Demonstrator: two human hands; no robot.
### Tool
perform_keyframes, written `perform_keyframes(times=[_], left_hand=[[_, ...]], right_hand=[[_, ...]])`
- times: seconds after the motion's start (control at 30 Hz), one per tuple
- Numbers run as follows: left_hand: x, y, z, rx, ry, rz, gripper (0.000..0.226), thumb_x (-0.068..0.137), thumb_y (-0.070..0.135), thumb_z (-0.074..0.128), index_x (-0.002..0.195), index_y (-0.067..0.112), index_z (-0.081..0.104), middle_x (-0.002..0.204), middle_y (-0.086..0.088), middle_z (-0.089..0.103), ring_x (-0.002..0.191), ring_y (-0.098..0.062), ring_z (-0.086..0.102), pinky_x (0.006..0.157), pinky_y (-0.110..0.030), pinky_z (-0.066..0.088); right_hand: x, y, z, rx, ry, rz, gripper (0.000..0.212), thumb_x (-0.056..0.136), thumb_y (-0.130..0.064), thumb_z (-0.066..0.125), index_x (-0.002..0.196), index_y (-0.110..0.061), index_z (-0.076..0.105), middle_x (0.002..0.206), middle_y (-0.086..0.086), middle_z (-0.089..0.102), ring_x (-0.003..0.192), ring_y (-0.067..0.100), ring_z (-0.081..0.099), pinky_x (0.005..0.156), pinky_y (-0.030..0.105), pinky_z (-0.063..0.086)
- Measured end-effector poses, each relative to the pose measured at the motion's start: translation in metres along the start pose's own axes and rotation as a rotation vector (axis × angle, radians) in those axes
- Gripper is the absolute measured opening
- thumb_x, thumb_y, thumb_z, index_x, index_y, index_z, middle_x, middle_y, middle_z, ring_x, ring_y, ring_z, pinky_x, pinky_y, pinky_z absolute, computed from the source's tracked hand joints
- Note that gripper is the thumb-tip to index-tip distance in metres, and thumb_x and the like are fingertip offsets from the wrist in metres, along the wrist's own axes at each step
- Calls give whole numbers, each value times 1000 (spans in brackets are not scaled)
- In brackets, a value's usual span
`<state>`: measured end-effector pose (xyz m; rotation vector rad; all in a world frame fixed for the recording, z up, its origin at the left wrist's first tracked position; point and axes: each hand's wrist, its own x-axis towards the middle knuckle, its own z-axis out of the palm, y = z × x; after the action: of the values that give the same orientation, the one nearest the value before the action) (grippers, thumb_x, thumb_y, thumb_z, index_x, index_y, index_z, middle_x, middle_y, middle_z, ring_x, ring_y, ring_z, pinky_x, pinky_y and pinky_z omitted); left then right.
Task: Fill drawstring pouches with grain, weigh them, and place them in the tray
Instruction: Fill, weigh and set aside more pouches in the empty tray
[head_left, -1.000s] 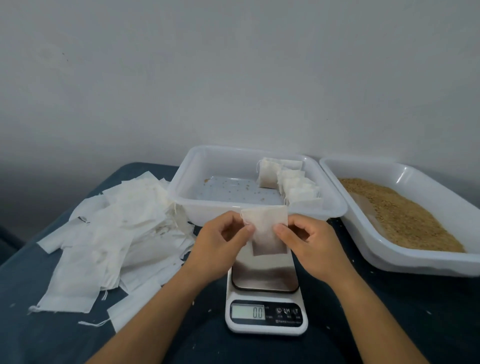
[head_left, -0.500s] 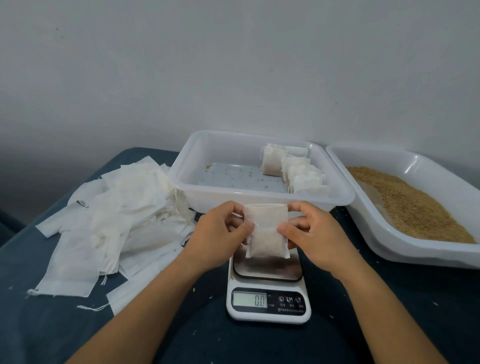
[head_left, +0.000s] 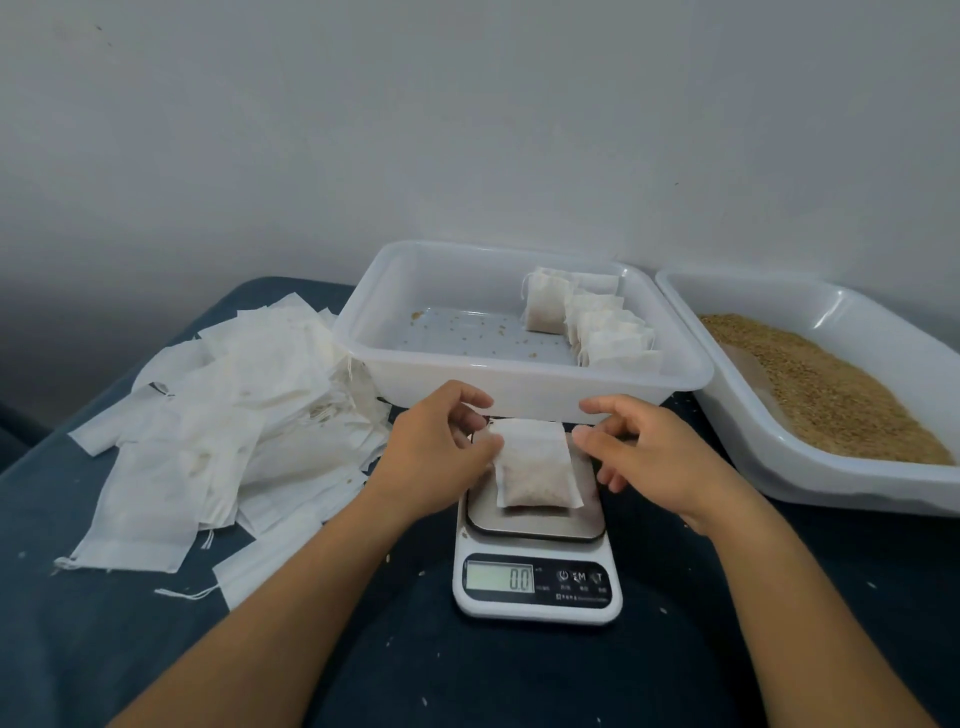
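A filled white drawstring pouch (head_left: 535, 467) lies on the steel platform of a small white kitchen scale (head_left: 537, 587), whose display reads 0.0. My left hand (head_left: 431, 457) is at the pouch's left edge, thumb touching its upper left corner, the other fingers lifted off it. My right hand (head_left: 660, 457) hovers just right of the pouch with loose, spread fingers and holds nothing. Behind the scale stands a clear plastic tray (head_left: 363, 332) with several filled pouches (head_left: 545, 306) lined up along its right side.
A white tray (head_left: 810, 467) of brown grain (head_left: 821, 389) sits at the right. A heap of empty white pouches (head_left: 223, 415) covers the left of the dark blue table. Loose grains dot the cloth. A grey wall rises right behind the trays.
Both hands lowered the pouch from mid-air onto the scale platform. The right hand let go and drew slightly right; the left hand loosened to a thumb touch.
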<state>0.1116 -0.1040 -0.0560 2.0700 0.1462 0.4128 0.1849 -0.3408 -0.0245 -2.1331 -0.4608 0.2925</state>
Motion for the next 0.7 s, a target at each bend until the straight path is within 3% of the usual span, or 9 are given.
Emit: perform_keyframes(times=[0.1, 0.17, 0.3, 0.43, 0.53, 0.7], left_hand=[[6, -6, -2, -7, 61, -79, 21, 91, 28, 73, 106, 38, 63, 87, 13, 68, 67, 4, 59, 61, -10, 46], [11, -12, -3, -17, 88, -131, 14, 93, 31, 69, 105, 37, 63, 86, 11, 68, 71, 1, 62, 65, -19, 47], [19, -27, -7, 31, 85, -221, 6, 96, 29, 67, 102, 30, 66, 90, 5, 70, 84, -15, 68, 76, -31, 54], [23, -34, -10, 38, 55, -230, 6, 92, 22, 72, 96, 25, 69, 83, 4, 73, 72, -11, 69, 74, -28, 56], [23, -35, -7, 139, -6, -183, 13, 88, 23, 76, 87, 33, 66, 81, 11, 73, 79, -5, 67, 79, -26, 52], [21, -34, -5, 205, -16, -153, 10, 88, 22, 73, 91, 32, 69, 79, 15, 71, 80, -1, 64, 72, -22, 47]], right_hand=[[9, 13, -1, -6, 137, 49, 12, 99, -43, 63, 109, -37, 66, 80, -9, 72, 60, 8, 70, 56, 20, 51], [15, 21, 3, 5, 210, 80, 14, 100, -41, 62, 103, -30, 70, 77, -6, 73, 55, 7, 68, 49, 14, 48], [22, 35, 14, -15, 213, 109, 15, 100, -38, 64, 97, -27, 74, 71, -9, 73, 54, 7, 68, 51, 16, 48], [27, 42, 17, 6, 240, 110, 12, 98, -33, 66, 93, -28, 76, 71, -13, 73, 53, 6, 67, 53, 19, 49], [29, 45, 16, 19, 235, 110, 11, 98, -31, 66, 93, -28, 76, 72, -12, 73, 53, 7, 67, 57, 22, 51], [31, 48, 18, -6, 232, 87, 13, 98, -30, 66, 89, -29, 76, 72, -13, 73, 52, 6, 66, 56, 22, 50]])
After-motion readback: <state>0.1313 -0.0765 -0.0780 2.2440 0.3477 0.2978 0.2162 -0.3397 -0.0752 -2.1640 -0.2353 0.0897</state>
